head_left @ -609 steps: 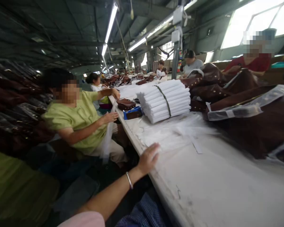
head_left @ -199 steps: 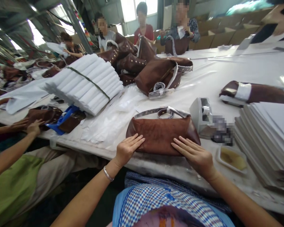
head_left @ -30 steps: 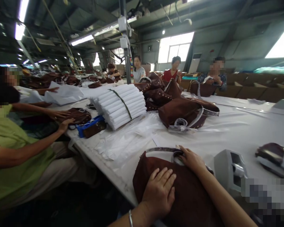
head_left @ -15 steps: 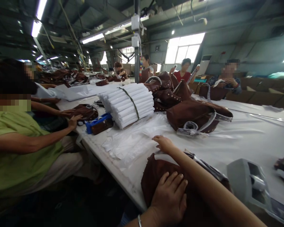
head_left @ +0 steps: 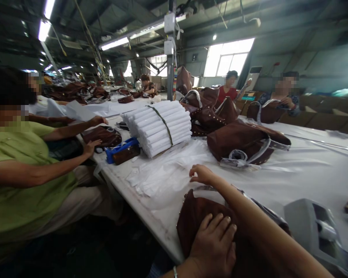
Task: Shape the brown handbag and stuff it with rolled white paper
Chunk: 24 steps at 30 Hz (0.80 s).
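A dark brown leather bag (head_left: 191,216) with studs lies at the near table edge. My left hand (head_left: 213,245) rests flat on it with the fingers spread. My right arm crosses over the bag. My right hand (head_left: 201,174) is at the edge of a loose pile of clear plastic bags (head_left: 162,173), with the fingers curled on the top sheet, which drapes back toward the brown bag.
A strapped bundle of white folded sheets (head_left: 159,127) stands beyond the pile, with a heap of brown bags (head_left: 243,141) to its right. A grey tape dispenser (head_left: 310,227) sits near right. A person in green (head_left: 23,173) works at my left beside a blue holder (head_left: 118,148). Other people sit across the white table (head_left: 307,170).
My right hand has left the bag's strap, reached forward to the plastic pile and curled its fingers on a sheet. My left hand has stayed flat on the bag.
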Motion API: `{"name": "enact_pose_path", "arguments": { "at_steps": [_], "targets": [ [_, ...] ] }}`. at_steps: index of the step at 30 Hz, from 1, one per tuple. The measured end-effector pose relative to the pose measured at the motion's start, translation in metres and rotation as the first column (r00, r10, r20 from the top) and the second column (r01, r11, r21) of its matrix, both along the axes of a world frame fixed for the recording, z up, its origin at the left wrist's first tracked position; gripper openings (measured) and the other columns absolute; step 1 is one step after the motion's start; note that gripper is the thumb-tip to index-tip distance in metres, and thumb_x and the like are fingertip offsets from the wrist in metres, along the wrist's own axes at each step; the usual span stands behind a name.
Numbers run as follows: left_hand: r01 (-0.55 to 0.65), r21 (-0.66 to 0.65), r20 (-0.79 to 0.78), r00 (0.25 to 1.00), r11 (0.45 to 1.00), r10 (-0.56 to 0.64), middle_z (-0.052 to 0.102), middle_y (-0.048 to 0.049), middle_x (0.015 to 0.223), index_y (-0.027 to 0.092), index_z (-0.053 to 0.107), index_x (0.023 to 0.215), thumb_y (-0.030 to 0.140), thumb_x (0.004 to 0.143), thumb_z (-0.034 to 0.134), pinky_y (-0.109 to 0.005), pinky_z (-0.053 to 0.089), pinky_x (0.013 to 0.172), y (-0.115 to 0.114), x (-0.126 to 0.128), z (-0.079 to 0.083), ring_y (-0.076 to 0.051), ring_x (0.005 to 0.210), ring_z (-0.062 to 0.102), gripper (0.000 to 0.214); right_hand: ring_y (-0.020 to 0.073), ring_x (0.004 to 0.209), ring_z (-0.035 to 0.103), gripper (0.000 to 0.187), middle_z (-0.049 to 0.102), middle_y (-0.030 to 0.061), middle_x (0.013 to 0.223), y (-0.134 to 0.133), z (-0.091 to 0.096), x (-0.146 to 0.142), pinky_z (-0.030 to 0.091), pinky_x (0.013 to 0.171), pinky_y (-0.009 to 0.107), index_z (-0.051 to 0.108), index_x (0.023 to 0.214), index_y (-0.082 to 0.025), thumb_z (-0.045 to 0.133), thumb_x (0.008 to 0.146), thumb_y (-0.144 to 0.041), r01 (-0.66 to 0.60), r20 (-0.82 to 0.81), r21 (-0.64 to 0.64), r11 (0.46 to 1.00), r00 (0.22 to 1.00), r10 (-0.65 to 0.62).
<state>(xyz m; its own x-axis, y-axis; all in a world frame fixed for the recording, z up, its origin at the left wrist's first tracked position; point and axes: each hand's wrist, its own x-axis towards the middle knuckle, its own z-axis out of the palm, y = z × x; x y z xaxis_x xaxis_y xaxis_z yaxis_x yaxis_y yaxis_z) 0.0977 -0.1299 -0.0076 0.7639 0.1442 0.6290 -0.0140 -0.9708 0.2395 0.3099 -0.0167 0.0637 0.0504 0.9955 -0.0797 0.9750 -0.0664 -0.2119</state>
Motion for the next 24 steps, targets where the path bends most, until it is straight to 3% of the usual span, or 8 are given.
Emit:
{"name": "enact_pose_path", "arguments": {
  "at_steps": [5, 8, 13, 17, 20, 21, 22, 24],
  "targets": [
    [-0.003, -0.006, 0.019, 1.000, 1.000, 0.003, 0.056, -0.0003, 0.146, 0.022, 0.053, 0.140, 0.037, 0.098, 0.047, -0.042, 0.039, 0.115, 0.002, -0.001, 0.000, -0.021, 0.136, 0.049, 0.045, 0.0273, 0.114, 0.061, 0.042, 0.061, 0.0101, 0.133, -0.019, 0.009, -0.007, 0.043, 0.102, 0.037, 0.067, 0.120, -0.022, 0.073, 0.078, -0.019, 0.173, 0.016, 0.066, 0.983, 0.985, -0.174],
    [-0.004, 0.002, 0.045, 0.999, 1.000, 0.004, 0.058, -0.0007, 0.143, 0.022, 0.054, 0.138, 0.039, 0.097, 0.048, -0.041, 0.042, 0.113, 0.002, 0.008, -0.009, -0.022, 0.133, 0.053, 0.044, 0.0367, 0.128, 0.053, 0.071, 0.047, 0.0212, 0.148, -0.037, 0.011, -0.027, 0.041, 0.106, 0.049, 0.043, 0.148, -0.015, 0.067, 0.081, -0.017, 0.289, 0.039, 0.112, 0.951, 0.955, -0.295],
    [0.039, -0.155, -0.133, 0.989, 0.987, -0.060, 0.073, -0.0096, 0.118, 0.019, 0.066, 0.125, 0.038, 0.094, 0.053, -0.046, 0.050, 0.105, 0.006, 0.030, -0.011, -0.029, 0.111, 0.068, 0.038, 0.0247, 0.140, 0.044, 0.058, 0.045, 0.0103, 0.153, -0.090, -0.014, -0.070, 0.038, 0.116, 0.040, 0.045, 0.148, -0.019, 0.042, 0.090, -0.019, 0.245, -0.243, 0.306, 0.920, 0.954, -0.173],
    [0.171, -0.419, -0.322, 0.890, 0.892, -0.323, 0.078, -0.0081, 0.103, 0.023, 0.075, 0.112, 0.030, 0.094, 0.056, -0.033, 0.056, 0.091, 0.035, 0.005, 0.029, -0.026, 0.101, 0.072, 0.026, 0.0251, 0.133, 0.053, 0.055, 0.058, 0.0088, 0.142, -0.127, -0.041, -0.086, 0.043, 0.113, 0.040, 0.054, 0.141, -0.021, 0.043, 0.095, -0.049, 0.533, -0.642, 0.351, 0.770, 0.736, -0.217],
    [0.292, -0.461, -0.285, 0.846, 0.838, -0.452, 0.078, 0.0033, 0.096, 0.031, 0.073, 0.114, 0.042, 0.097, 0.054, -0.019, 0.055, 0.075, 0.090, -0.025, 0.082, -0.014, 0.083, 0.074, 0.028, 0.0273, 0.124, 0.061, 0.064, 0.065, 0.0104, 0.133, -0.132, -0.042, -0.091, 0.052, 0.104, 0.037, 0.057, 0.137, -0.019, 0.053, 0.088, -0.061, 0.647, -0.793, 0.265, 0.715, 0.568, -0.220],
    [0.255, -0.479, -0.284, 0.861, 0.840, -0.423, 0.078, 0.0019, 0.097, 0.028, 0.070, 0.120, 0.040, 0.102, 0.045, -0.020, 0.055, 0.075, 0.115, -0.029, 0.101, -0.014, 0.083, 0.073, 0.033, 0.0273, 0.123, 0.062, 0.066, 0.066, 0.0101, 0.132, -0.131, -0.039, -0.092, 0.053, 0.103, 0.035, 0.057, 0.137, -0.019, 0.056, 0.087, -0.061, 0.636, -0.807, 0.255, 0.729, 0.555, -0.202],
    [0.140, -0.432, -0.265, 0.925, 0.891, -0.273, 0.078, -0.0006, 0.097, 0.025, 0.070, 0.120, 0.039, 0.103, 0.042, -0.021, 0.055, 0.076, 0.143, -0.029, 0.120, -0.014, 0.084, 0.073, 0.036, 0.0274, 0.122, 0.062, 0.067, 0.067, 0.0098, 0.130, -0.129, -0.036, -0.092, 0.053, 0.102, 0.035, 0.058, 0.136, -0.018, 0.058, 0.085, -0.062, 0.617, -0.811, 0.250, 0.746, 0.555, -0.187],
    [-0.230, -0.196, -0.212, 0.959, 0.953, 0.188, 0.075, -0.0055, 0.110, 0.023, 0.068, 0.123, 0.040, 0.100, 0.048, -0.025, 0.054, 0.087, 0.200, -0.016, 0.153, -0.018, 0.097, 0.070, 0.034, 0.0272, 0.121, 0.063, 0.067, 0.070, 0.0086, 0.125, -0.125, -0.033, -0.092, 0.053, 0.103, 0.034, 0.058, 0.136, -0.018, 0.058, 0.085, -0.061, 0.589, -0.804, 0.244, 0.770, 0.567, -0.180]
  ]
}}
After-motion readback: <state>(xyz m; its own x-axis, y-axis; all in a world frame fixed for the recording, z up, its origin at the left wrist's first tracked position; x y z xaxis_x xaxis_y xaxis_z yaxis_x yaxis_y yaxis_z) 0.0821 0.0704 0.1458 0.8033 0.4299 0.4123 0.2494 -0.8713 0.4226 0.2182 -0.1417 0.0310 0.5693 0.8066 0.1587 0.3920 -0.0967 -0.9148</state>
